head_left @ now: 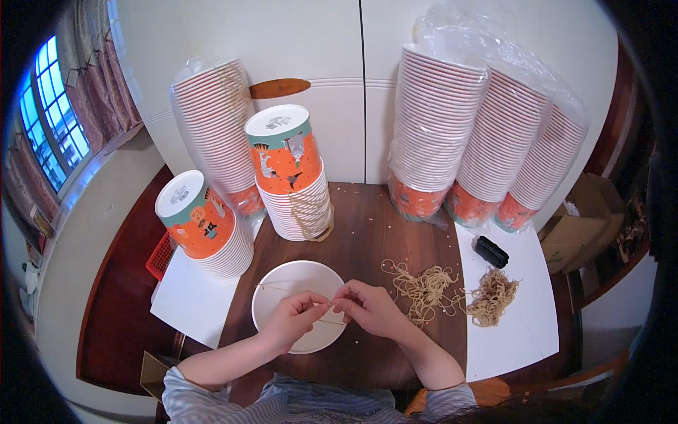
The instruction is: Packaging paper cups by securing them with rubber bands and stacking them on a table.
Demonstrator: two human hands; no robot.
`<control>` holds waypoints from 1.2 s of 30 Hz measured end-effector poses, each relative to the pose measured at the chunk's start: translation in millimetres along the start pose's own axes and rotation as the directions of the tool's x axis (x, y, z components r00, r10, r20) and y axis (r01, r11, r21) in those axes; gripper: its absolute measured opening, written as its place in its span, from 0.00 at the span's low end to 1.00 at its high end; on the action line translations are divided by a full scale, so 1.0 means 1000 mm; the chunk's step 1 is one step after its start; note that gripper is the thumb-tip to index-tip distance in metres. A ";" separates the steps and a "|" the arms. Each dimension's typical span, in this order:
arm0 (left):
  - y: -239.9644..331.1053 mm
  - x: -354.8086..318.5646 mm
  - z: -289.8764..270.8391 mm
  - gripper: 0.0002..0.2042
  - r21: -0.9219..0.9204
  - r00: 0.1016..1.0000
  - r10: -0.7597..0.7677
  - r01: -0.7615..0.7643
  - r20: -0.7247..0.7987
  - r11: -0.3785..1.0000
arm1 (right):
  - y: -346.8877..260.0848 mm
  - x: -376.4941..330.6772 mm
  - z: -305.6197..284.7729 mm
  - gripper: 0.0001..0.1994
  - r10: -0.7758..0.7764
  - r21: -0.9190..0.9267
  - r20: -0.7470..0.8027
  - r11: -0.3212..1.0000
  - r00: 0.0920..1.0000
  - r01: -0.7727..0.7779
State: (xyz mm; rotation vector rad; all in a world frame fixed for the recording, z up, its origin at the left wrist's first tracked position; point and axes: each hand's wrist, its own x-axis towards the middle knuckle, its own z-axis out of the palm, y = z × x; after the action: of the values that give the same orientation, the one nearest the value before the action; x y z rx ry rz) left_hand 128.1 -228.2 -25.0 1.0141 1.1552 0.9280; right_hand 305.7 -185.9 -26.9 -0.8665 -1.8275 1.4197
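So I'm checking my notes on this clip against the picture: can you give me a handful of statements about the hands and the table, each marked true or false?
1. Both hands, left hand and right hand, pinch a rubber band over the white lid. True.
2. The lid sits on a cup. False: it lies flat on the wooden table.
3. Loose rubber bands lie to the person's right. True.
4. The black clip lies in the left hand. False: it rests on white paper, apart from both hands.
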 end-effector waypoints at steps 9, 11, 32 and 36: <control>0.007 -0.002 0.003 0.05 0.034 0.998 -0.034 0.036 -0.050 0.999 | 0.000 0.001 0.000 0.06 0.011 -0.003 -0.013 1.000 1.000 -0.011; 0.008 -0.002 0.006 0.05 0.053 0.997 -0.033 0.037 -0.072 0.998 | 0.001 0.001 0.000 0.06 0.012 -0.002 -0.010 1.000 1.000 -0.012; 0.009 0.001 -0.004 0.02 -0.290 0.969 -0.224 0.245 0.105 0.925 | 0.005 0.001 0.002 0.05 -0.074 0.038 0.032 0.997 0.997 0.072; 0.004 0.002 -0.005 0.02 -0.257 0.974 -0.211 0.224 0.079 0.940 | 0.003 0.001 0.002 0.05 0.000 0.054 0.056 0.999 0.998 -0.003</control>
State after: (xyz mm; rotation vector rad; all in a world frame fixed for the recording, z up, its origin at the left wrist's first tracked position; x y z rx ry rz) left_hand 123.0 -224.2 -22.6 0.6747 1.0449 0.8480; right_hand 304.2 -185.5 -30.4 -0.8082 -1.8210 1.5014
